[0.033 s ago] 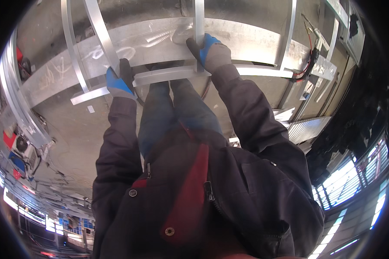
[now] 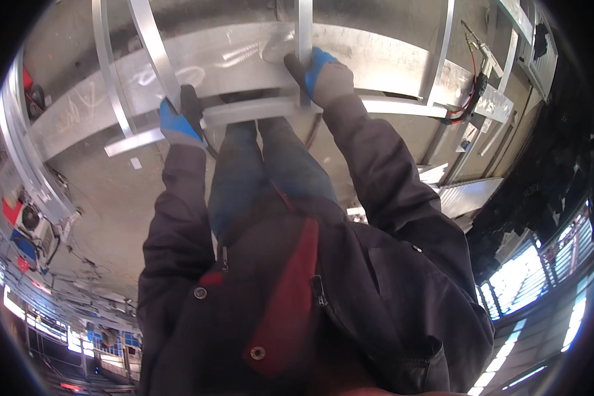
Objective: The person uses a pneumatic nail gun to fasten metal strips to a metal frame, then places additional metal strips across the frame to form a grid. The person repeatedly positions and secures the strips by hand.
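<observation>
The person's left arm (image 2: 175,204) and right arm (image 2: 379,152) extend forward. Left hand (image 2: 180,122), gloved, curls around the near end of a slanted metal bar (image 2: 153,49); right hand (image 2: 318,76) grips a straight metal bar (image 2: 303,30) near the front rail (image 2: 251,113).

No words or numbers can be read. Pale scrawled marks (image 2: 78,112) stand on the broad metal strip (image 2: 356,59) at the upper left of the frame, with a looping stroke (image 2: 178,75) and hatched lines (image 2: 239,55) nearer the top centre; whether they form letters cannot be told.
</observation>
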`<state>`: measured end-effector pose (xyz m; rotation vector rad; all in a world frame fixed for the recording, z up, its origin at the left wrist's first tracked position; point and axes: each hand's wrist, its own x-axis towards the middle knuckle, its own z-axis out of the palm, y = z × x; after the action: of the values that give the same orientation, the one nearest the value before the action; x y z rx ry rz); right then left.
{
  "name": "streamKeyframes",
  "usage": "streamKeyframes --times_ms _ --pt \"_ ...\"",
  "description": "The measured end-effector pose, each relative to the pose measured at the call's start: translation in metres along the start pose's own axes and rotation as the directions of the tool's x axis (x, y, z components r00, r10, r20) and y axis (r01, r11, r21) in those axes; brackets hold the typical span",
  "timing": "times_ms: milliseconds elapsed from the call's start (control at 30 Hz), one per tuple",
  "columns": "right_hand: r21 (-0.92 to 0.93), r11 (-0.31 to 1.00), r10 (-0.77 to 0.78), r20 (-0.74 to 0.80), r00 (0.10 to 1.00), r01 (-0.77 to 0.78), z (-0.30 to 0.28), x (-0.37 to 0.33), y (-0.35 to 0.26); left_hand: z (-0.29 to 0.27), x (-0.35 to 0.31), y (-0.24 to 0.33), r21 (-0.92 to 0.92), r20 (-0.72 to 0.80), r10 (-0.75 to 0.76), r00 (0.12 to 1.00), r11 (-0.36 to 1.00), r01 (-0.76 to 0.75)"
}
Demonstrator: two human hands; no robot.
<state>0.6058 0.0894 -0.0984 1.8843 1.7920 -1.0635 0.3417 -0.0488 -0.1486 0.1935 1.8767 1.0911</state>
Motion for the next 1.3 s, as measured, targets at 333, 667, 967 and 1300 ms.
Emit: streamKeyframes --times_ms 333,667,967,1300 --pt "-0.136 0.988 0.07 -0.061 0.996 -0.078 0.0 -0.002 -0.028 0.003 0.001 0.012 0.048 -0.021 -0.008 1.0 0.999 0.009" --pt "-0.166 0.986 -0.001 -0.128 0.992 -0.021 0.003 -0.002 -0.023 -0.004 0.005 0.0 0.176 -0.04 0.059 0.997 0.983 -0.051" --pt "-0.103 0.994 -0.038 -0.172 0.984 0.02 0.017 0.005 -0.015 -0.014 0.021 -0.032 0.195 -0.035 0.106 0.994 0.976 -0.097" --pt "-0.18 0.983 -0.061 -0.228 0.972 0.019 0.028 0.012 -0.012 -0.009 0.01 -0.008 0.33 -0.038 0.083 0.996 0.942 -0.066"
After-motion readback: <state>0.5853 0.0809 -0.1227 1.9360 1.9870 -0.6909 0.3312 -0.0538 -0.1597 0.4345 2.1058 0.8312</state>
